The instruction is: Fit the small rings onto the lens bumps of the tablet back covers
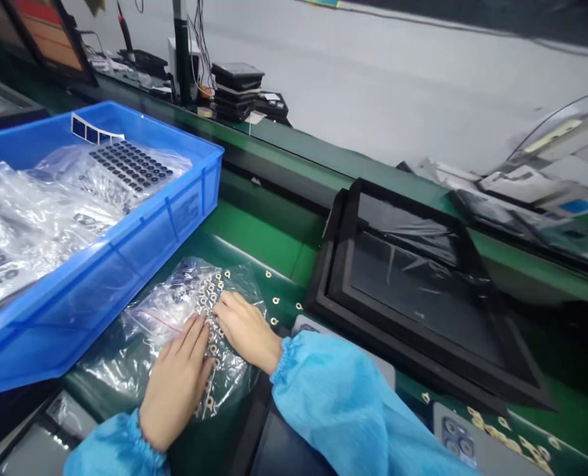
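My left hand lies flat on a clear plastic bag, and my right hand presses on the same bag just beyond it. Inside the bag is a sheet of small ring-shaped gold-coloured washers, partly hidden under both hands. Several loose rings sit on the green conveyor belt close to my right fingertips. Light blue sleeve covers run along both forearms. I cannot tell whether either hand grips the bag.
A blue plastic crate at the left holds bagged sheets of dark rings. To the right lies a black-framed display panel. More gold rings lie at the lower right, and stacked black devices stand along the far side of the belt.
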Action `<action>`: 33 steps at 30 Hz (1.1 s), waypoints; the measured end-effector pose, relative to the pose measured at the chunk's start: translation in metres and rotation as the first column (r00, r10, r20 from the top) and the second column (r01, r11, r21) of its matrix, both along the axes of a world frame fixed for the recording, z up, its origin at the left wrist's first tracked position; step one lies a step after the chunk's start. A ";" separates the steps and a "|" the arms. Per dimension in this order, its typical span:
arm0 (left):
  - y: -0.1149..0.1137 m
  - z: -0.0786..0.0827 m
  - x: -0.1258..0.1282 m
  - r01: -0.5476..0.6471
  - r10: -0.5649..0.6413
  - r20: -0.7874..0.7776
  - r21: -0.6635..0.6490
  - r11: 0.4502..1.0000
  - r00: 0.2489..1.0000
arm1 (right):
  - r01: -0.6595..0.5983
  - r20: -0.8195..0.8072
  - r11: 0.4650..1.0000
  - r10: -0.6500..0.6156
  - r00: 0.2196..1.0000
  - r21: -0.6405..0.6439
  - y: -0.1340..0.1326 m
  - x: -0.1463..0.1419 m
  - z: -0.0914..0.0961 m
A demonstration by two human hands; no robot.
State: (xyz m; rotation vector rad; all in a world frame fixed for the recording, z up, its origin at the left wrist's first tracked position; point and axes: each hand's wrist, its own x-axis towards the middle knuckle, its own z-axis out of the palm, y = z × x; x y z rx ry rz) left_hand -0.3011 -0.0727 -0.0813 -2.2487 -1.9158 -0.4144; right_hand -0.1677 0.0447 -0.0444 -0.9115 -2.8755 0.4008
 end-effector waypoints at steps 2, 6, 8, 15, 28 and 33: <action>0.000 -0.002 0.001 -0.007 0.007 -0.040 -0.001 1.000 0.999 | -0.003 0.012 1.000 0.003 1.000 0.016 -0.004 0.001 -0.003; 0.000 -0.001 0.002 -0.012 0.012 -0.098 0.003 1.000 0.995 | -0.007 0.016 1.000 0.007 1.000 -0.001 -0.003 0.001 -0.003; 0.000 0.000 0.003 -0.024 0.023 -0.100 0.000 1.000 0.995 | 0.003 0.013 1.000 -0.003 1.000 -0.029 0.002 -0.001 -0.004; 0.001 -0.003 0.003 -0.018 0.020 -0.046 0.025 1.000 0.999 | 0.012 -0.022 0.994 -0.014 1.000 -0.107 0.006 0.000 -0.010; 0.004 -0.011 -0.003 0.026 -0.016 -0.139 0.071 0.997 0.990 | 0.064 0.010 0.990 -0.063 0.998 -0.127 0.010 -0.010 -0.009; 0.006 -0.011 -0.004 0.032 -0.019 -0.159 0.078 0.996 0.987 | 0.102 0.028 0.994 -0.101 0.995 -0.047 -0.010 -0.009 -0.003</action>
